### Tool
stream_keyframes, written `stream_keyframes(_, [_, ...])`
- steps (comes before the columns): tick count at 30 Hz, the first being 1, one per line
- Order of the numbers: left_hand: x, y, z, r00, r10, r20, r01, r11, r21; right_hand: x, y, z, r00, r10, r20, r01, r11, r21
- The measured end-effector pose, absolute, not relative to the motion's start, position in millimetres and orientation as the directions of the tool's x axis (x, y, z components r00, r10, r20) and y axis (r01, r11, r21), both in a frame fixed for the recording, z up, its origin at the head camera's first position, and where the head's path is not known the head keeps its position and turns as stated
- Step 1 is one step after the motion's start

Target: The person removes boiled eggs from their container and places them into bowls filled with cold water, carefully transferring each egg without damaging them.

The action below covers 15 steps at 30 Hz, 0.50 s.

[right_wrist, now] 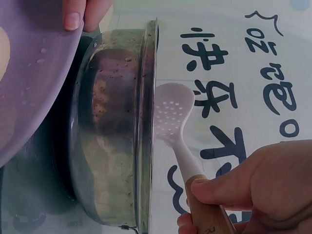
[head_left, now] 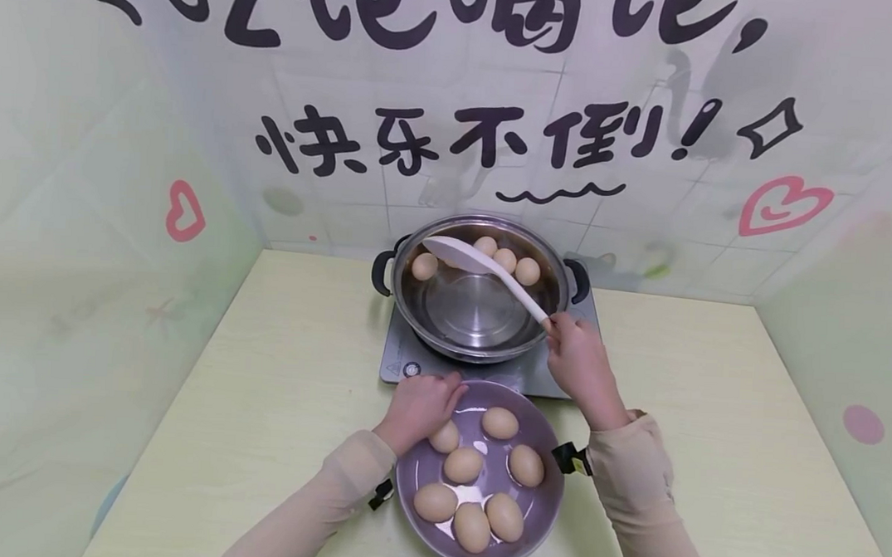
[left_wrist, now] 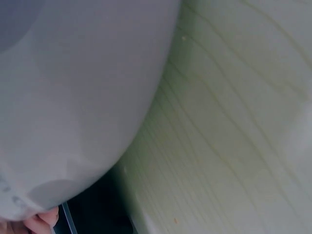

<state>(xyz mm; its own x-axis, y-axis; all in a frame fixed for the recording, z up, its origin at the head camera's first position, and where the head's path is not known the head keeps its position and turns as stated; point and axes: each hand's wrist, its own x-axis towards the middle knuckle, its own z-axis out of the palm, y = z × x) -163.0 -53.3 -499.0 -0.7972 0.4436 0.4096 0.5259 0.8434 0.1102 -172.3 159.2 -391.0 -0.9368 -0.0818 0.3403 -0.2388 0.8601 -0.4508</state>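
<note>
My right hand (head_left: 583, 363) grips the wooden handle (right_wrist: 207, 207) of a white slotted spoon (head_left: 518, 292). Its perforated head (right_wrist: 170, 109) is over the far left part of a steel pot (head_left: 480, 351), where several brown eggs (head_left: 528, 271) lie along the back. My left hand (head_left: 421, 406) holds the far left rim of a purple bowl (head_left: 543, 503); in the right wrist view the thumb (right_wrist: 73, 19) rests over that rim. Several more brown eggs (head_left: 472, 527) lie spread in the bowl. The left wrist view shows the bowl's pale underside (left_wrist: 87, 97) with fingertips (left_wrist: 44, 222) below it.
The pot stands on a grey induction cooker (head_left: 401, 355), its black side handles (head_left: 382, 273) sticking out left and right. Behind rises a printed wall (head_left: 488, 172), with panels on both sides of the pale wooden table (head_left: 277, 371). The bowl sits just before the cooker.
</note>
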Motion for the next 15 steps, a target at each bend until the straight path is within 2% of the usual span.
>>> stream_keyframes(9, [-162.6, -52.5, -499.7, -0.797, 0.442, 0.411, 0.524, 0.845, 0.109, -172.3, 150.5, -390.1, -0.964, -0.087, 0.251, -0.19, 0.885, -0.424])
stream_keyframes(15, [-162.0, -52.1, -498.1, -0.799, 0.438, 0.413, 0.523, 0.845, 0.115, -165.4, 147.5, -391.5, -0.953, -0.118, 0.28, -0.232, 0.878, -0.418])
